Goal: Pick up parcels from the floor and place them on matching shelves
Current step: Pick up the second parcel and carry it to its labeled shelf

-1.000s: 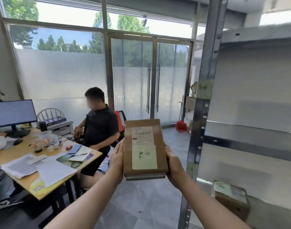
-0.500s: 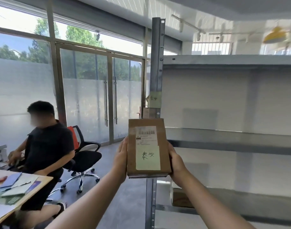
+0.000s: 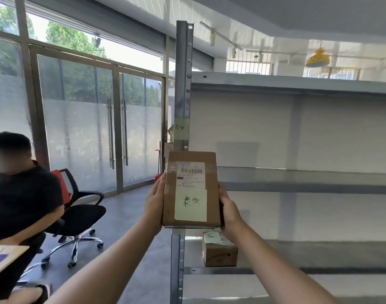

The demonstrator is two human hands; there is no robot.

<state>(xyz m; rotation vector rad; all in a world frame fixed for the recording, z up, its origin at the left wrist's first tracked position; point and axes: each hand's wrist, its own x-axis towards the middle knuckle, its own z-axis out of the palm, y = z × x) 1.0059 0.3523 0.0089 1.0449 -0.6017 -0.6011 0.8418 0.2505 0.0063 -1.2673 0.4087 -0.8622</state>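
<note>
The step in hand is the match-up: the parcel (image 3: 191, 189) is off the floor (image 3: 126, 216) and held upright at chest height, its pale handwritten label (image 3: 190, 205) facing the camera, directly below a small note (image 3: 181, 128) stuck on the shelf post (image 3: 183, 84). The writing on label and note looks alike, so this rack is probably the right one. The left hand (image 3: 154, 200) clasps the parcel's left long edge and the right hand (image 3: 230, 212) its right; on both, the fingers pass behind the box, so how they lie there cannot be told. The note sits above the middle shelf (image 3: 308, 181), which suggests that level as the target; the next move calls for carrying the parcel right, past the post, tipping it flat and sliding it onto the metal board without knocking the post's edge. A second box (image 3: 219, 251) rests on the lower shelf (image 3: 319, 253), near the post, and a top shelf (image 3: 297, 84) runs overhead. The shelves are plain grey metal against a white wall. To the left are frosted glass doors (image 3: 117, 132) with trees beyond, a seated person (image 3: 18, 189) beside a black office chair (image 3: 82, 213), and the corner of a desk (image 3: 5, 257) at the near left.
</note>
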